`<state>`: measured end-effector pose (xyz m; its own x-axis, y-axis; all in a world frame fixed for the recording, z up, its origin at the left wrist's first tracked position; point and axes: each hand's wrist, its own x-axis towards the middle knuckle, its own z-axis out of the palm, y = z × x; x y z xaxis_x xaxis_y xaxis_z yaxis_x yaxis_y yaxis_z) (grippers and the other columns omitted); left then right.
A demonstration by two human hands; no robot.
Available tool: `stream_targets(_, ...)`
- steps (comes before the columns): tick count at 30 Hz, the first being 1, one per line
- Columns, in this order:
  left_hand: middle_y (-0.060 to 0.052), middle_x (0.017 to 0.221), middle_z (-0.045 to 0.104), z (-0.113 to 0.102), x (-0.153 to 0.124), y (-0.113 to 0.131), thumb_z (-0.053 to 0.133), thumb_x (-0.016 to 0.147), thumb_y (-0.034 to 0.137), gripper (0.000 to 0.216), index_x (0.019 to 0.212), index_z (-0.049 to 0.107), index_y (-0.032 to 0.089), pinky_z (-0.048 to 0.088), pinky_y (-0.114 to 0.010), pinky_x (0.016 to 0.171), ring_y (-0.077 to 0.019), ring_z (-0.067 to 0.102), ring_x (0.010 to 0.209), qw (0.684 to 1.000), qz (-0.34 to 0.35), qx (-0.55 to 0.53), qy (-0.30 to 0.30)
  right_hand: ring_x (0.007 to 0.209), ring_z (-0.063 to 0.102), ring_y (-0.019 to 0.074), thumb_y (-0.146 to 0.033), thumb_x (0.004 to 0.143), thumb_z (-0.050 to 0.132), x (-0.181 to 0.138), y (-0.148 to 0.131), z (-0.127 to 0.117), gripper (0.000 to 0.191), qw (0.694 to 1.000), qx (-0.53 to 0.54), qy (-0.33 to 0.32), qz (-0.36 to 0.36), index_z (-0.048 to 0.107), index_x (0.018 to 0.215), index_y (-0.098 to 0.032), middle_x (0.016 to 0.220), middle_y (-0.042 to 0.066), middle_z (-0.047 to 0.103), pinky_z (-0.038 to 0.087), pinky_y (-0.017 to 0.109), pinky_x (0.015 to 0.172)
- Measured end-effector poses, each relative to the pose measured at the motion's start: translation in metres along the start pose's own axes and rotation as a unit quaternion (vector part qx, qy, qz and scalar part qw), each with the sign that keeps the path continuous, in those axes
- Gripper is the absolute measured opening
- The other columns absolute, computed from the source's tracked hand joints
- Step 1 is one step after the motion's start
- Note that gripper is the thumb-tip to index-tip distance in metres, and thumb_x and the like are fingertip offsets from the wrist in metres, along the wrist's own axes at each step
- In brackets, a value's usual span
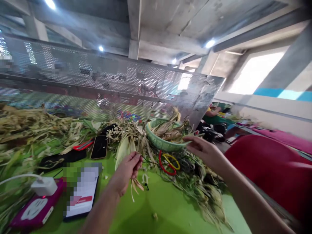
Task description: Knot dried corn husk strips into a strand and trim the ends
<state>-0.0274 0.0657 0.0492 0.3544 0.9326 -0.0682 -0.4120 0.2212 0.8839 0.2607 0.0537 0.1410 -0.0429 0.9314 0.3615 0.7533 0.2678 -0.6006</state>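
1. Overhead, a bare concrete ceiling (170,19) with heavy beams fills the top of the frame, small round lights (210,43) glowing across it.
2. Through the middle runs a perforated metal screen (109,81), slanting down toward the right.
3. At upper right, a bright window (255,73) is blown out white, with a blue band (282,93) on the wall beside it.
4. Lower right, a red chair (273,169).
5. Along the bottom, the green worktop (161,208).
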Motion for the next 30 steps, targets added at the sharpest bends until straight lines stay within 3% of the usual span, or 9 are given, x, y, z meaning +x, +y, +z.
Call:
stream_targets(2, 0.004, 0.066, 0.047, 0.002, 0.0, -0.002, 0.065, 0.077, 0.043, 0.031, 0.084, 0.056, 0.015, 0.019, -0.014, 0.041, -0.0026, 0.033, 0.049, 1.0, -0.008, 0.01, 0.005, 0.105, 0.058, 0.0217, -0.043, 0.086, 0.057, -0.002, -0.022, 0.033, 0.035, 0.988, 0.128, -0.092, 0.0, 0.059, 0.117, -0.027, 0.115, 0.006, 0.063, 0.045, 0.036, 0.09)
stream_targets(5, 0.004, 0.066, 0.046, 0.001, 0.002, -0.003, 0.066, 0.076, 0.045, 0.032, 0.083, 0.054, 0.016, 0.016, -0.015, 0.042, -0.0025, 0.031, 0.048, 1.0, -0.012, 0.004, 0.005, 0.112, 0.054, 0.0189, -0.038, 0.087, 0.057, -0.007, -0.049, 0.084, 0.036, 0.932, 0.291, -0.217, 0.003, 0.056, 0.12, -0.024, 0.119, 0.006, 0.06, 0.04, 0.035, 0.098)
stream_targets(9, 0.006, 0.062, 0.042, -0.003, 0.005, -0.001, 0.067, 0.075, 0.044, 0.032, 0.083, 0.053, 0.016, 0.015, -0.016, 0.042, -0.0028, 0.028, 0.047, 1.0, 0.0, -0.008, 0.007, 0.068, 0.055, 0.012, -0.044, 0.089, 0.054, -0.003, -0.054, 0.125, 0.033, 0.873, 0.397, -0.273, 0.071, 0.058, 0.107, -0.017, 0.077, 0.001, 0.061, 0.044, 0.026, 0.066)
stream_targets(12, 0.006, 0.059, 0.041, -0.005, 0.007, 0.0, 0.064, 0.077, 0.046, 0.033, 0.082, 0.054, 0.015, 0.015, -0.017, 0.041, -0.0034, 0.027, 0.047, 1.0, 0.018, 0.002, 0.017, 0.052, 0.039, 0.0077, -0.046, 0.083, 0.061, 0.006, -0.048, 0.128, 0.031, 0.895, 0.347, -0.272, 0.07, 0.06, 0.082, -0.015, 0.06, -0.005, 0.047, 0.031, 0.022, 0.051)
stream_targets(16, 0.004, 0.058, 0.046, -0.007, 0.008, 0.001, 0.061, 0.078, 0.046, 0.033, 0.083, 0.058, 0.014, 0.014, -0.017, 0.04, -0.0037, 0.03, 0.045, 0.997, 0.024, 0.045, 0.054, 0.065, 0.048, 0.0115, -0.039, 0.081, 0.064, 0.015, -0.044, 0.116, 0.024, 0.958, 0.223, -0.177, -0.033, 0.065, 0.077, -0.016, 0.069, -0.002, 0.055, 0.036, 0.023, 0.061)
stream_targets(19, 0.002, 0.061, 0.052, -0.011, 0.009, 0.002, 0.06, 0.079, 0.046, 0.032, 0.086, 0.061, 0.014, 0.015, -0.017, 0.04, -0.0026, 0.029, 0.043, 0.987, 0.07, 0.065, 0.128, 0.07, 0.054, 0.0139, -0.033, 0.086, 0.058, 0.016, -0.04, 0.108, 0.019, 0.98, 0.125, -0.127, -0.093, 0.067, 0.08, -0.018, 0.074, 0.0, 0.062, 0.039, 0.024, 0.065)
stream_targets(23, 0.003, 0.061, 0.052, -0.012, 0.007, 0.003, 0.062, 0.077, 0.047, 0.034, 0.089, 0.064, 0.015, 0.015, -0.017, 0.039, -0.0015, 0.021, 0.042, 0.978, 0.115, 0.045, 0.167, 0.072, 0.058, 0.0142, -0.025, 0.087, 0.056, 0.012, -0.036, 0.105, 0.014, 0.981, 0.01, -0.102, -0.162, 0.067, 0.08, -0.019, 0.077, 0.001, 0.066, 0.039, 0.024, 0.066)
stream_targets(26, 0.006, 0.05, 0.041, -0.005, 0.006, 0.0, 0.064, 0.075, 0.048, 0.038, 0.091, 0.066, 0.014, 0.016, -0.017, 0.04, -0.0029, 0.019, 0.042, 0.984, 0.095, 0.04, 0.142, 0.072, 0.059, 0.0137, -0.022, 0.088, 0.054, 0.008, -0.036, 0.109, 0.015, 0.972, -0.077, -0.09, -0.201, 0.068, 0.083, -0.02, 0.079, 0.001, 0.066, 0.037, 0.023, 0.064)
stream_targets(30, 0.004, 0.056, 0.049, 0.005, 0.007, -0.01, 0.067, 0.072, 0.049, 0.042, 0.096, 0.066, 0.015, 0.017, -0.017, 0.039, -0.0025, 0.022, 0.041, 0.992, 0.044, 0.027, 0.118, 0.067, 0.056, 0.013, -0.024, 0.091, 0.049, 0.003, -0.04, 0.115, 0.021, 0.946, -0.17, -0.084, -0.262, 0.068, 0.082, -0.019, 0.073, 0.002, 0.063, 0.032, 0.024, 0.059)
